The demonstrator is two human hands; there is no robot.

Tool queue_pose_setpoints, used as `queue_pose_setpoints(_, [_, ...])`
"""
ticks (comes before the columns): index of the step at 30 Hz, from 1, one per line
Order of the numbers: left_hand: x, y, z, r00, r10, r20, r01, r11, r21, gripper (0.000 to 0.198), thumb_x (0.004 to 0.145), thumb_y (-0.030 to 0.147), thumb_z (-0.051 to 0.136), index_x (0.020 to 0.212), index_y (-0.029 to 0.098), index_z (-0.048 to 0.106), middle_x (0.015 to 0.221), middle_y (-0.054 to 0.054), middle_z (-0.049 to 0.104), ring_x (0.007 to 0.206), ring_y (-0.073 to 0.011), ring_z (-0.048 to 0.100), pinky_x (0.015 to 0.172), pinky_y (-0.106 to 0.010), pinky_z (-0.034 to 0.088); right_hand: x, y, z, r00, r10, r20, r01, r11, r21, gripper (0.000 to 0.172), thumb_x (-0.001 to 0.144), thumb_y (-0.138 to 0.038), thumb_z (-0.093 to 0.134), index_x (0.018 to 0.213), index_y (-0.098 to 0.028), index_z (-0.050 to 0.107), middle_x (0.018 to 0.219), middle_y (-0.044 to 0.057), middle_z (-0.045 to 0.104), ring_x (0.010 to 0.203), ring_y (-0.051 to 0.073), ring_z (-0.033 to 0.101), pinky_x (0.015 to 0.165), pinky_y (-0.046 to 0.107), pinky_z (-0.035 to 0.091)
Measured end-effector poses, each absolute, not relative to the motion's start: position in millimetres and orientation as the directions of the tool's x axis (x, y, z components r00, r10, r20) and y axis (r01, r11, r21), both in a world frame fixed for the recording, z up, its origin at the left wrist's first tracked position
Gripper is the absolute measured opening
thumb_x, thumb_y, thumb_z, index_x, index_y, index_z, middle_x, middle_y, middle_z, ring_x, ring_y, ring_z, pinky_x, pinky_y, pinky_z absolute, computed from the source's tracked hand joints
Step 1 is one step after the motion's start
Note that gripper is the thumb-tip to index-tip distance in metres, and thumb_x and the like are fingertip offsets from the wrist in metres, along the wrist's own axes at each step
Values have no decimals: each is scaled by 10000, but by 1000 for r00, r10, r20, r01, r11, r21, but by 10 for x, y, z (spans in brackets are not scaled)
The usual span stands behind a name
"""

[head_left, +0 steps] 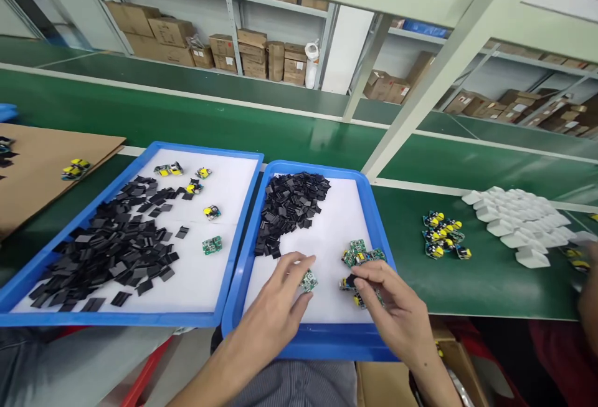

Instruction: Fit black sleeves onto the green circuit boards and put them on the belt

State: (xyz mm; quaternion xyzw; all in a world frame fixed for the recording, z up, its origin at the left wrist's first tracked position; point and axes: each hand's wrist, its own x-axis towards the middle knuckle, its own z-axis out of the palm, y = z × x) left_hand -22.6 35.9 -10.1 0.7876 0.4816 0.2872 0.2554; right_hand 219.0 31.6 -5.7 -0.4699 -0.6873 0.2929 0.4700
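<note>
Over the right blue tray (380,226), my left hand (280,301) grips a small green circuit board (309,281) between thumb and fingers. My right hand (392,307) is closed in a pinch on a small black piece (348,282), just above the boards at the tray's right side. Several green boards with yellow parts (369,256) lie beside and partly under my right fingers. A heap of flat black pieces (292,204) fills the tray's back left part.
The left blue tray (238,232) holds many black pieces (116,251) and a few boards. On the green table to the right lie yellow-topped boards (441,234) and white housings (518,220). A person's hand (589,295) shows at the right edge. A metal post (420,76) rises behind.
</note>
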Motion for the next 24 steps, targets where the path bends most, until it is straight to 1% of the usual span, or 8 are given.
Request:
queue_pose_setpoints(2, [-281, 310, -127, 279, 935, 220, 571, -346, 745, 602, 981, 127, 631, 1524, 300, 437, 1446, -93, 561, 1258, -255, 639, 1067, -394, 566, 2147, 238, -95, -106, 934, 340, 303, 356, -884, 252, 1012, -118, 611, 1126, -302, 740, 1053, 63, 675, 1026, 210, 666, 843, 323, 562])
queue_pose_setpoints(4, [-298, 269, -145, 242, 942, 234, 538, -331, 775, 588, 963, 138, 674, 1485, 328, 484, 1356, -65, 621, 1181, -236, 664, 1034, -381, 573, 2066, 186, -122, -105, 948, 299, 204, 315, -927, 240, 1023, -123, 596, 1100, -298, 742, 1046, 59, 688, 1002, 204, 700, 845, 325, 584])
queue_pose_setpoints(7, [-272, 226, -146, 224, 948, 227, 493, -311, 813, 554, 927, 127, 717, 1410, 347, 557, 1242, -36, 661, 1116, -217, 665, 998, -365, 571, 1906, 141, -164, -106, 964, 244, 45, 250, -967, 259, 1029, -126, 590, 1132, -306, 745, 1016, 38, 682, 829, 157, 744, 760, 290, 620])
queue_pose_setpoints(9, [-244, 205, -144, 208, 958, 196, 471, -274, 839, 522, 913, 125, 729, 1364, 350, 596, 1217, -30, 653, 1122, -214, 656, 998, -361, 566, 1799, 123, -198, -103, 967, 232, -2, 233, -972, 278, 1013, -123, 615, 1155, -311, 762, 997, 32, 677, 772, 138, 738, 718, 265, 622])
queue_pose_setpoints(14, [-224, 160, -167, 202, 975, 91, 375, -163, 913, 460, 882, 170, 779, 1293, 340, 663, 1153, -33, 613, 1032, -199, 667, 902, -326, 604, 1643, 115, -260, 1, 981, 195, -29, 195, -980, 288, 934, -116, 722, 1118, -326, 791, 911, 14, 724, 798, 145, 726, 713, 235, 616])
queue_pose_setpoints(17, [-262, 135, -160, 243, 969, 50, 309, -126, 943, 483, 891, 222, 792, 1339, 357, 670, 1294, -55, 591, 1168, -224, 651, 934, -312, 606, 1635, 139, -254, 29, 984, 177, -43, 178, -983, 201, 930, -147, 734, 1032, -305, 805, 876, 12, 726, 786, 151, 716, 692, 240, 605])
queue_pose_setpoints(20, [-309, 105, -148, 304, 953, 17, 211, -85, 974, 424, 997, 244, 667, 1404, 361, 640, 1412, -68, 589, 1276, -239, 630, 960, -308, 609, 1653, 158, -221, 46, 983, 179, -28, 180, -983, 168, 938, -160, 729, 1019, -281, 812, 880, 26, 736, 796, 162, 717, 703, 259, 600])
queue_pose_setpoints(24, [-341, 52, -177, 214, 977, 15, 195, -57, 979, 428, 1014, 244, 655, 1431, 317, 592, 1362, -77, 678, 1154, -220, 707, 1003, -354, 608, 1645, 129, -159, 54, 975, 214, 40, 212, -977, 144, 942, -154, 721, 985, -255, 815, 894, 50, 740, 860, 188, 711, 759, 299, 587])
